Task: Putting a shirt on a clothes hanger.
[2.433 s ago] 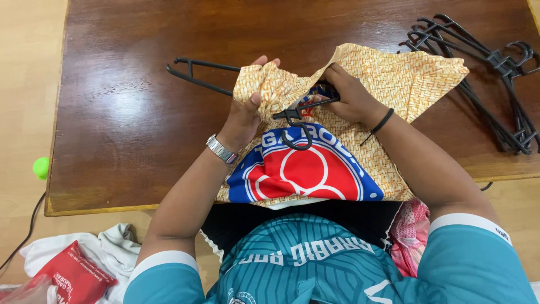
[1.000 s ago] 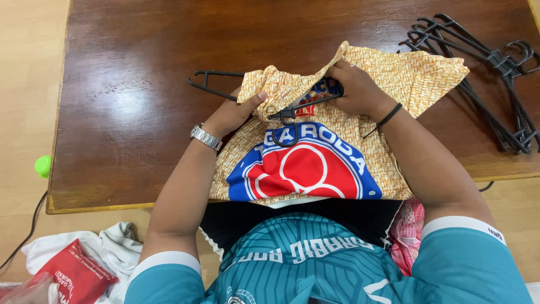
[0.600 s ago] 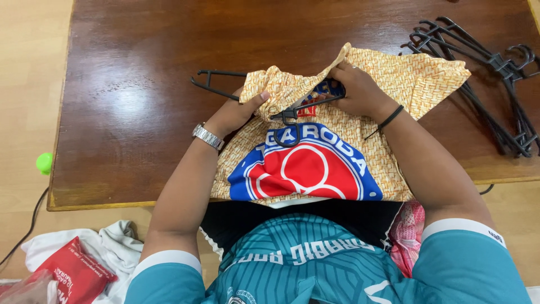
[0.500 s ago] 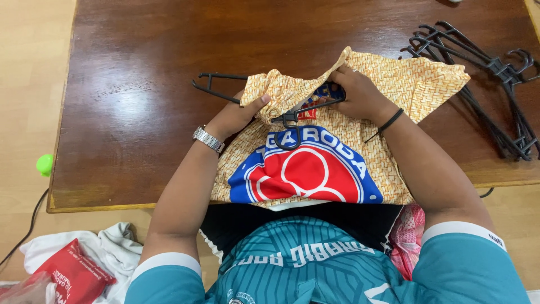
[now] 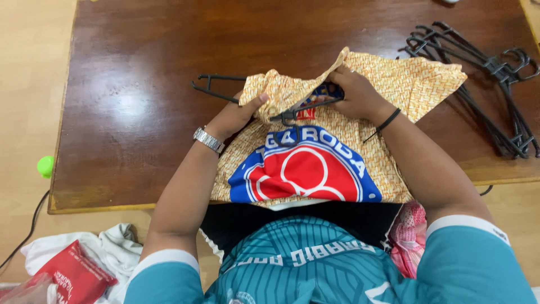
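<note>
- One orange-and-cream woven-pattern jersey [image 5: 388, 79] lies at the centre of the frame on the dark brown wooden table [image 5: 140, 101], its lower edge hanging over the near table edge.
- One round emblem [image 5: 306, 169] in blue, red and white sits on the jersey's chest, centre of the frame, with curved white lettering along its upper rim.
- One black plastic hanger [image 5: 216, 90] is partly inside the jersey's neck; its one bare arm sticks out toward the upper left, and its hook lies on the fabric just above the emblem.
- The left hand [image 5: 239, 115] pinches a bunched fold of the jersey's shoulder, thumb pressed on the cloth; a silver watch [image 5: 208, 139] is on that wrist.
- The right hand [image 5: 354, 93] has its fingers curled closed on the collar and the hanger's other arm; a black band [image 5: 385, 121] circles that wrist.
- A heap of black hangers [image 5: 495, 84] lies at the upper right; the number cannot be told.
- One red flat packet [image 5: 76, 276] with white print lies on white cloth [image 5: 121, 239], lower left.
- One small green ball [image 5: 45, 166] sits at the left edge on the floor.
</note>
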